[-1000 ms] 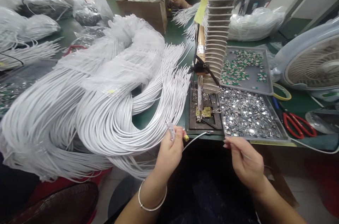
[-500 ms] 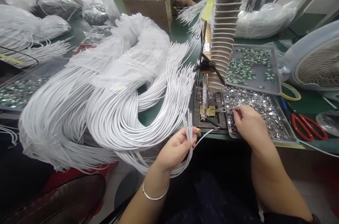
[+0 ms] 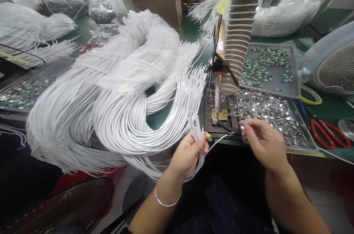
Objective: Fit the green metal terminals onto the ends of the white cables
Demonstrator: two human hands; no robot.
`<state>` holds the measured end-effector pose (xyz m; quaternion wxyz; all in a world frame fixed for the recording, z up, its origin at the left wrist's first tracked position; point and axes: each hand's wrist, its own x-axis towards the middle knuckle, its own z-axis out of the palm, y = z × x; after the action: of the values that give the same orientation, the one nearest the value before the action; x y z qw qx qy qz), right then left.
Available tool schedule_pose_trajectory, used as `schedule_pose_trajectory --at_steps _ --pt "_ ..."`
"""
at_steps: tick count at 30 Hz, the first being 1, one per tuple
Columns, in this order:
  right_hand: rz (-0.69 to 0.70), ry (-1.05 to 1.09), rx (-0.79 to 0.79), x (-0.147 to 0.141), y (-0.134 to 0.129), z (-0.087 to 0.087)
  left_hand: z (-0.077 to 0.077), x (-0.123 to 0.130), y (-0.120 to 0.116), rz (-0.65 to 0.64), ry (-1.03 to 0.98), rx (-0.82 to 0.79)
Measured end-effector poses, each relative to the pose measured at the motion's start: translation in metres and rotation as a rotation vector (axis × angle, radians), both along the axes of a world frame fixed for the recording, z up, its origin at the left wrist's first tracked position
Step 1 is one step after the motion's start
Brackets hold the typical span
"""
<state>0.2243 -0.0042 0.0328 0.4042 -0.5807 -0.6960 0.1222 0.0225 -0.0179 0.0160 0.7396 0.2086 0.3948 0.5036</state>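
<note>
My left hand (image 3: pixel 188 153) is closed around several white cables (image 3: pixel 197 132), their cut ends pointing up with reddish wire tips. One finger wears a yellow finger cover (image 3: pixel 208 137). From this hand a single cable (image 3: pixel 218 143) runs right, and its end carries a small metal plug (image 3: pixel 230 134) near the front of the soldering stand. My right hand (image 3: pixel 265 143) is closed in a pinch at the front left corner of a tray of metal shells (image 3: pixel 272 114). A small shiny metal shell (image 3: pixel 242 128) shows at its fingertips, partly hidden. The soldering iron (image 3: pixel 218 94) hangs upright between the hands.
Large bundles of white cable (image 3: pixel 118 116) in plastic fill the left. A ribbed hose (image 3: pixel 240 35) comes down beside the iron. Behind sits a tray with small green boards (image 3: pixel 276 79). Red-handled pliers (image 3: pixel 329 132) and a fan (image 3: pixel 334 60) are right. Across the table, a person works.
My right hand has drawn back from among the metal shells to the tray's front corner, fingers pinched. My left hand still holds the cables. The view has shifted slightly.
</note>
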Motion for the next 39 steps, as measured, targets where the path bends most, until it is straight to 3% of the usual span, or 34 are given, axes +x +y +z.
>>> schedule_pose_trajectory --at_steps 9,19,27,39 --pt "0.102 0.139 -0.031 -0.024 -0.015 -0.001 0.006 0.007 0.002 0.025 0.084 -0.018" --pt "0.121 0.285 -0.13 -0.032 -0.018 -0.004 0.013 0.009 0.005 -0.013 0.023 -0.078" --pt "0.232 0.253 -0.042 -0.045 -0.018 0.005 0.012 0.008 0.001 -0.113 0.054 0.056" --pt "0.198 0.461 -0.193 -0.059 -0.017 0.006 0.011 0.01 -0.004 -0.113 0.171 0.187"
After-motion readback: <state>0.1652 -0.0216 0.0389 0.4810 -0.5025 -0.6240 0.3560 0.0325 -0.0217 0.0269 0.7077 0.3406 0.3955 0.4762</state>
